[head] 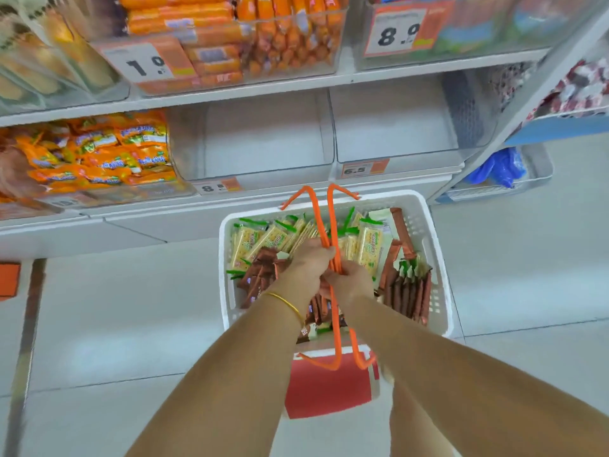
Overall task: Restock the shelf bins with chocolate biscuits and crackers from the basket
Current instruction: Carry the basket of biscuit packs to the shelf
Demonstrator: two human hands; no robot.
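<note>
Left hand (309,258) and right hand (351,282) both curled round the 2 orange handles (332,222), bunched together over the white basket (440,258). Basket is just below 2 clear bins, left bin (253,140) and right bin (395,127), both bare inside, tagged 8 tag (216,187) and 6.5 tag (362,168). Crackers (245,242) at far end, chocolate biscuits (408,293) nearer and along the right wall. Packs uncountable: hands, handles and forearms cover the middle. Orange packets (99,153) fill the next bin left. Blue bag (497,166) at right. Can't tell if basket touches the floor.
</note>
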